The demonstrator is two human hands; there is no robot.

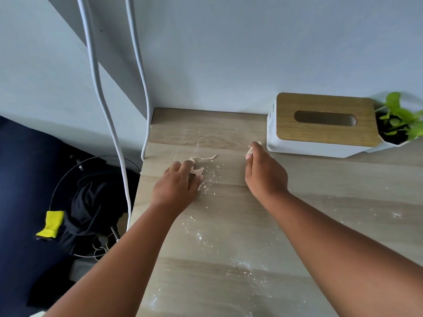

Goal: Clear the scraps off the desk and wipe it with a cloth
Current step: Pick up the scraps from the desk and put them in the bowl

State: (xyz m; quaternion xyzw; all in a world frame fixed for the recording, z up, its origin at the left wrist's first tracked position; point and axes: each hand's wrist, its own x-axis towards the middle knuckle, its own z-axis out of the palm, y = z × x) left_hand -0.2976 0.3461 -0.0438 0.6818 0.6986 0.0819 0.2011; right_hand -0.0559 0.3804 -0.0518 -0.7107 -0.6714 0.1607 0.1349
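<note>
Pale dough-like scraps lie on the wooden desk near its back left corner, with a thin strip curling toward the wall. My left hand rests palm down on these scraps, fingers curled over them. My right hand is farther right, its fingertips pinched on a small scrap just in front of the tissue box. White crumbs and powder are scattered over the desk toward me. A yellow cloth hangs on a stand left of the desk.
A white tissue box with a wooden lid stands at the back right against the wall. A small potted plant is beside it. Two white cables hang down past the desk's left edge. Dark clothing sits on a stand below.
</note>
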